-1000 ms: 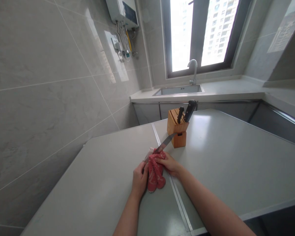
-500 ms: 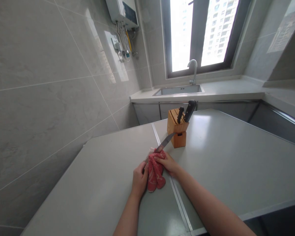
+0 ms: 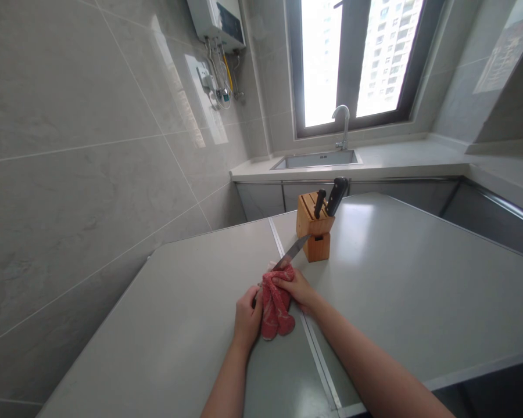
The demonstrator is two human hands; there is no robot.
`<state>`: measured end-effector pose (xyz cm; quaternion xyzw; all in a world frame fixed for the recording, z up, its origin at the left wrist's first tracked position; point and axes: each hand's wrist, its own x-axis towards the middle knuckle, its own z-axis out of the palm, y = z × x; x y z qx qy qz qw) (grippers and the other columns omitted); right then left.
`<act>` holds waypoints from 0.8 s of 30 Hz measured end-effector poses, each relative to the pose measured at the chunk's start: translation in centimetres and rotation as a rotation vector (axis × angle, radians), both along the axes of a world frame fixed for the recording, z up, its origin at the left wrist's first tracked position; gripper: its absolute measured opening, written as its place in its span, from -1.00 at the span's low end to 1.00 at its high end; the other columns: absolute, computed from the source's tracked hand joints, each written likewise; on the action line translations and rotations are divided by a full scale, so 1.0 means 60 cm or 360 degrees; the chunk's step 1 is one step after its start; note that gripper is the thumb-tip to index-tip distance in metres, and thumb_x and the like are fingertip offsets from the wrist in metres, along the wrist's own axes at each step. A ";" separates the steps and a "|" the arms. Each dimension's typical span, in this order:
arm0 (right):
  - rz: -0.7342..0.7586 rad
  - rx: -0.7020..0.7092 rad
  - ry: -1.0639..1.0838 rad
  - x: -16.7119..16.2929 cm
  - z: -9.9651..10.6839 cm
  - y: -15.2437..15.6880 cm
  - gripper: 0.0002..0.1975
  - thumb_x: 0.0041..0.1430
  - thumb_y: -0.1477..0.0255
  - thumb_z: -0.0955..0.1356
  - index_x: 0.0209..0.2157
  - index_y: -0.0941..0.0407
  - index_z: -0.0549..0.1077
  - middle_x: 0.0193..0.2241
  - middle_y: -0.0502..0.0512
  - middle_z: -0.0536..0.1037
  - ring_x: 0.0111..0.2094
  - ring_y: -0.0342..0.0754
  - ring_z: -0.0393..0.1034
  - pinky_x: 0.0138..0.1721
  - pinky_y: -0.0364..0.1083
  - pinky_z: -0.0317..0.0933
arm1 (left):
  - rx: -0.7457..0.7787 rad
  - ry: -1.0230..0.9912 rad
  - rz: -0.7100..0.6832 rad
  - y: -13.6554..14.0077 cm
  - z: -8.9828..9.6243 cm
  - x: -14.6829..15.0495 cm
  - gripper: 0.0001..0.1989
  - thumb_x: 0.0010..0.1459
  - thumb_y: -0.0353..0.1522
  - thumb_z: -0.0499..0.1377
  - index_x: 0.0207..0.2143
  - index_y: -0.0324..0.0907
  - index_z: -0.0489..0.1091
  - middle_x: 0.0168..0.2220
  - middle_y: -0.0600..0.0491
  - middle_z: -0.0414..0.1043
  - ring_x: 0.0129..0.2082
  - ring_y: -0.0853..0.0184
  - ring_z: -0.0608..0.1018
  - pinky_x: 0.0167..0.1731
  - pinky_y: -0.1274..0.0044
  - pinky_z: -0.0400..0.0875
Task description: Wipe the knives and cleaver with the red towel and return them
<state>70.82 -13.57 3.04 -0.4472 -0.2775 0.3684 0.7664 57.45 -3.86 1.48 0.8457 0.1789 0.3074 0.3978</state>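
A kitchen knife [image 3: 293, 253] points up and to the right, away from me, over the table. My left hand [image 3: 248, 309] is closed around its dark handle, most of which the fingers hide. In my right hand [image 3: 297, 290] a red patterned cloth [image 3: 277, 307] is pinched, wrapped about the blade close to the handle, its loose end hanging toward me. Beyond the cloth the bare blade reaches up to the wooden knife block [image 3: 314, 223]; whether the tip touches the block I cannot tell. Two black-handled knives [image 3: 336, 196] stand in the block's slots.
Under my hands is a pale folding table [image 3: 192, 296] with a metal seam [image 3: 316, 348] running through it. Behind it are a counter [image 3: 401, 155], a sink [image 3: 316, 159] and a faucet [image 3: 342, 125]. A tiled wall [image 3: 91, 191] rises on the left.
The cloth has shifted very slightly along the blade, and its hanging folds have swung a little to the right. Both hands stay almost where they were.
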 end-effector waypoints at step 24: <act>0.0173 0.0047 0.0064 0.007 0.000 -0.007 -0.71 -0.16 0.38 0.53 -0.33 0.15 0.52 -0.38 0.06 0.61 -0.34 -0.07 0.49 -0.20 -0.08 0.32 | -0.0047 -0.0005 0.0061 -0.001 0.001 -0.002 -0.64 0.25 -0.16 -0.06 -0.44 -0.19 0.33 -0.51 0.10 0.33 -0.46 0.34 0.37 -0.41 0.57 0.23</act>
